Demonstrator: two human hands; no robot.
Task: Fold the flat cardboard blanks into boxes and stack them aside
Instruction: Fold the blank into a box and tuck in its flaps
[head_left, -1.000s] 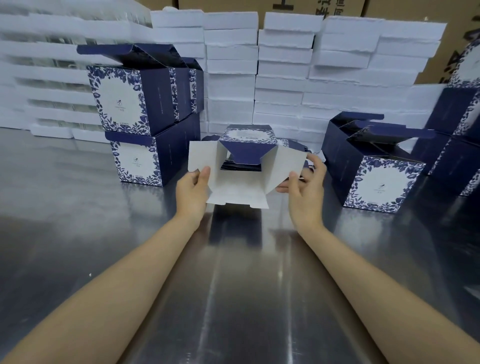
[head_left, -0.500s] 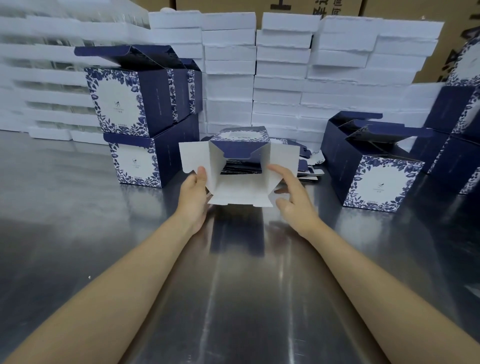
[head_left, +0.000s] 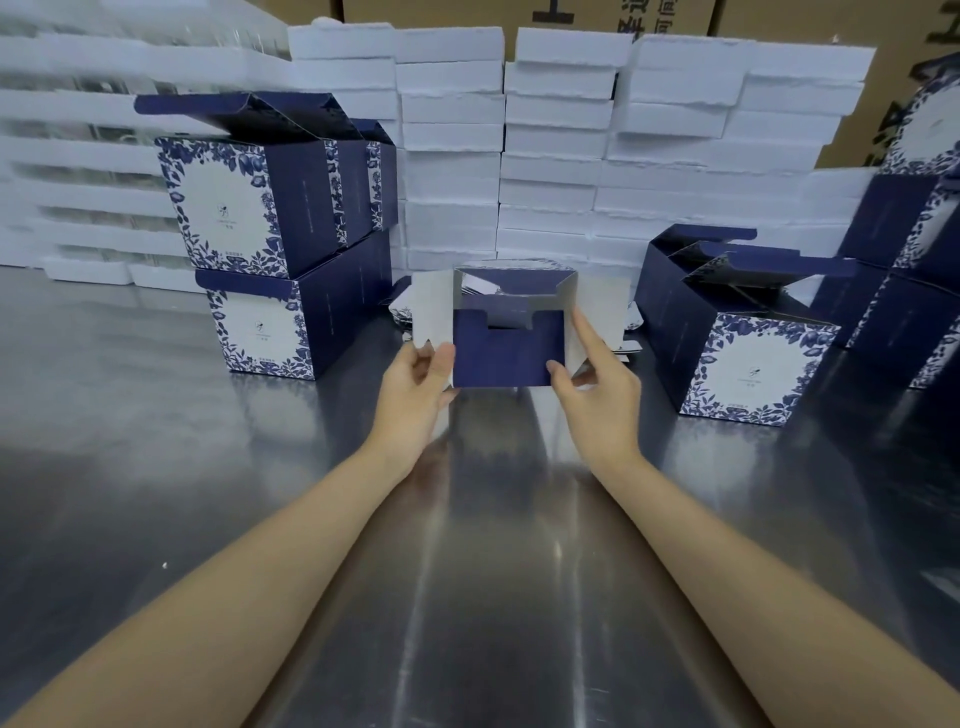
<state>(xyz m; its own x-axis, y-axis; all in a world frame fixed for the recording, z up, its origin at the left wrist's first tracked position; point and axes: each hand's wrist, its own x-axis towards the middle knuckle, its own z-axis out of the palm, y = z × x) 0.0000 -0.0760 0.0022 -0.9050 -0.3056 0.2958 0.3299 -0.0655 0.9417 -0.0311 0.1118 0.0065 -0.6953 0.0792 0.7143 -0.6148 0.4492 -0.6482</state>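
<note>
I hold a half-folded navy box (head_left: 509, 348) above the steel table (head_left: 156, 467), its open end facing me. One navy flap is folded up across the opening; two white side flaps stick out left and right. My left hand (head_left: 415, 387) pinches the box's lower left corner and left flap. My right hand (head_left: 597, 384) grips the lower right corner, index finger stretched along the right flap. Flat blanks (head_left: 628, 325) lie behind the box, mostly hidden. Two folded boxes (head_left: 270, 265) are stacked at the left.
Another folded box with open top flaps (head_left: 737, 338) stands at the right, more navy boxes (head_left: 914, 270) behind it at the far right edge. White foam slabs (head_left: 550, 156) are piled along the back, brown cartons (head_left: 883, 104) behind them.
The near bottom flap, white side up before, has been folded up across the opening and now shows navy. Both hands moved closer in on the box's lower corners.
</note>
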